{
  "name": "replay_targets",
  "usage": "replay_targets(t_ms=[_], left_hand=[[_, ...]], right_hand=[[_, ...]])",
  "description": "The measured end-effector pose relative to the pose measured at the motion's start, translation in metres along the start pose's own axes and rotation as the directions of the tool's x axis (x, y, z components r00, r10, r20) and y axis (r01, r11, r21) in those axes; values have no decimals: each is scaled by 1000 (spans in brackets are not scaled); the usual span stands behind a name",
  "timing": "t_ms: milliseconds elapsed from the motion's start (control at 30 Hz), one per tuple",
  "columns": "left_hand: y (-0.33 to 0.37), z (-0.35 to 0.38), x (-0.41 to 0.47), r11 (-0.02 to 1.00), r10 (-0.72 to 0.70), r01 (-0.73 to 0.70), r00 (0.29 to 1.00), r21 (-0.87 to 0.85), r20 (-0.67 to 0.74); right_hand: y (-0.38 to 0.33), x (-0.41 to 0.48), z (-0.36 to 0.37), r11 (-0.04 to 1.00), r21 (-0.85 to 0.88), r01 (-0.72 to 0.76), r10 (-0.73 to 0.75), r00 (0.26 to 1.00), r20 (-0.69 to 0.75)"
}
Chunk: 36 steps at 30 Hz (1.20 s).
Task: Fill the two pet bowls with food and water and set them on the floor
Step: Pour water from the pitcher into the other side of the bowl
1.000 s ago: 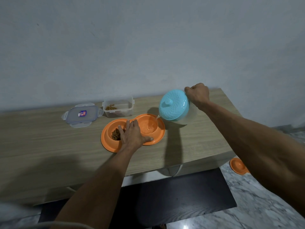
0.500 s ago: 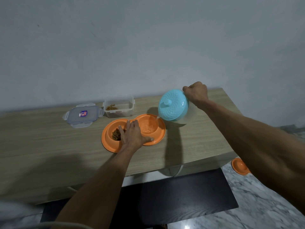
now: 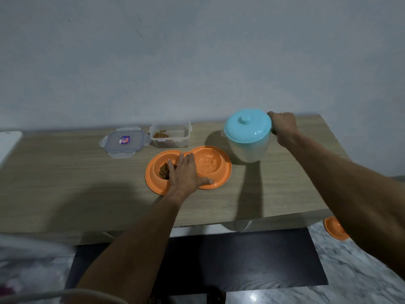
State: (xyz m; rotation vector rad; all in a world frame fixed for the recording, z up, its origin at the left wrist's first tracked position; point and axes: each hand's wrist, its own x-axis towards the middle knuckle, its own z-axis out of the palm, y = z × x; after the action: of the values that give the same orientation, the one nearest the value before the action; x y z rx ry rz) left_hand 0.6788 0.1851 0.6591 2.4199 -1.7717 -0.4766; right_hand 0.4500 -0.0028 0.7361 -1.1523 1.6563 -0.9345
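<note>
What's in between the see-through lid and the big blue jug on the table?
In the head view, the clear food container with some kibble inside sits between the lid and the jug, close beside the lid. Past it is bare table.

Tabletop (image 3: 54,172) left of double bowl (image 3: 225,172) lay bare, open approach. Behind bowl: container (image 3: 171,137) w/ loose lid (image 3: 125,141) beside it, blocking rear. Jug (image 3: 247,137) stood close at bowl's rt; strip past jug was free.
</note>
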Motion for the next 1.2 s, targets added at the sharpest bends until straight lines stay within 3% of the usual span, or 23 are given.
replay_targets(t_ms=[200,533,667,800,933,1067,1200], left_hand=[[-1,2,-1,1000,3,-3,1000,-3,-9],[-1,1,-3,1000,8,-8,1000,-10,-11],[-2,-1,-6,999,37,-38,999,-21,-34],[-17,-4,-15,997,-20,4,981,-81,-194],[-48,-14,-21,947,-299,234,892,-220,-338],[-79,-15,-18,775,-559,466,821,-426,-119],[-105,-6,-6,710,-575,518,818,-476,33]], right_hand=[[16,20,11,981,177,-76,81,997,-20],[21,21,15,953,281,-113,135,989,-60],[20,10,13,951,278,-135,198,957,-214],[41,-15,9,944,209,-254,315,881,-354],[67,-60,28,947,67,-313,320,918,-232],[87,-92,68,968,-107,-227,230,973,23],[78,-121,96,950,-280,-138,166,983,77]])
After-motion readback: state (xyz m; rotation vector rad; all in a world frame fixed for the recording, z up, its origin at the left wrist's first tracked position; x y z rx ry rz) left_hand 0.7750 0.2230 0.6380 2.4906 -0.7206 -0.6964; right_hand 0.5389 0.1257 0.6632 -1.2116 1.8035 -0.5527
